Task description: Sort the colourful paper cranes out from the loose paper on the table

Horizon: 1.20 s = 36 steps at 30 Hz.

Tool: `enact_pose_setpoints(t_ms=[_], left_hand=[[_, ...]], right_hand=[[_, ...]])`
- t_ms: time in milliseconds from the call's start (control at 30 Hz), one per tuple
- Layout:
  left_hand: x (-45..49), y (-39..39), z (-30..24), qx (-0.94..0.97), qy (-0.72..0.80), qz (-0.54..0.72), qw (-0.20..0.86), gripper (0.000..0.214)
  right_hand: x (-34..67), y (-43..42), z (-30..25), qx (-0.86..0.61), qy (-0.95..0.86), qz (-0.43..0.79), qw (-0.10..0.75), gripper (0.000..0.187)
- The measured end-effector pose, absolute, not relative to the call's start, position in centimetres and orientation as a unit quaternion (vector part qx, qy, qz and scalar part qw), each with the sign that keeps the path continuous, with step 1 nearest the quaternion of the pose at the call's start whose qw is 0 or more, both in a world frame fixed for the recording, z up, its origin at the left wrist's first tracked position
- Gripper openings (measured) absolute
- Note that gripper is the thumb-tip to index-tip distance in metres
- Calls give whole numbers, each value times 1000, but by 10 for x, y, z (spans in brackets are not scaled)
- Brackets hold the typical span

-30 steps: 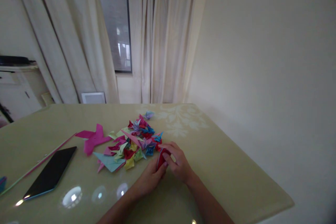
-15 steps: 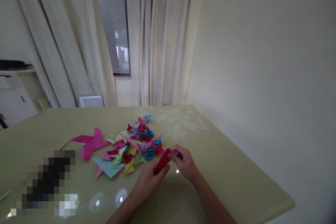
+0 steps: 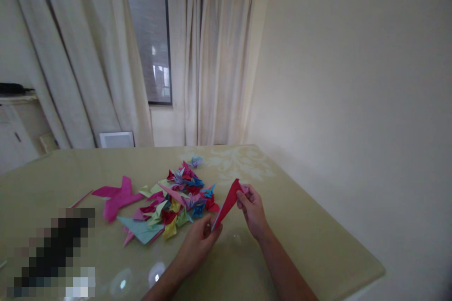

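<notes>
A folded red paper point(image 3: 228, 203), long and pointed, is held above the table between both hands. My left hand point(image 3: 199, 241) pinches its lower end. My right hand point(image 3: 251, 209) pinches its upper end, fingers curled. Just to the left lies a pile of small folded paper pieces point(image 3: 176, 195) in red, blue, yellow, green and pink.
The table point(image 3: 300, 225) has a pale green glossy cover; its right edge runs close to a bare wall. A large pink folded shape point(image 3: 118, 195) and a light blue one point(image 3: 139, 229) lie left of the pile. A blurred dark object point(image 3: 52, 249) sits at the front left. Curtains hang behind.
Both hands have lifted the red paper off the table and drawn apart, stretching it into a long slanted shape. The view has shifted slightly.
</notes>
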State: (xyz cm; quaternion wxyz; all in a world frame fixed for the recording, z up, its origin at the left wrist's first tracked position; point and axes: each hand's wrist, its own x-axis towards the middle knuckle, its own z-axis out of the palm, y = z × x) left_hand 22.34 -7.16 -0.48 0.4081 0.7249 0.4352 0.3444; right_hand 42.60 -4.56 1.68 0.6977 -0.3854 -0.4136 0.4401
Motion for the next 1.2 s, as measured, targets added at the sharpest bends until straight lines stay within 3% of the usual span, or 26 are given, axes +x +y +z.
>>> enact_pose_setpoints(t_ms=[133, 300, 433, 567, 767, 1200], left_hand=[[216, -66, -5, 731, 478, 353, 335, 40], [199, -56, -3, 754, 544, 340, 141, 20], [199, -57, -10, 799, 511, 311, 69, 7], [210, -66, -24, 814, 500, 294, 17, 31], [214, -66, -29, 829, 504, 242, 19, 53], [214, -67, -27, 842, 471, 258, 46, 61]], right_hand=[[461, -35, 18, -429, -295, 404, 752, 52], [493, -30, 12, -472, -249, 383, 754, 52], [497, -31, 13, -473, -252, 398, 745, 53], [490, -33, 17, -463, -277, 424, 728, 55], [479, -37, 20, -435, -310, 443, 720, 55], [479, -33, 16, -444, -274, 426, 739, 53]])
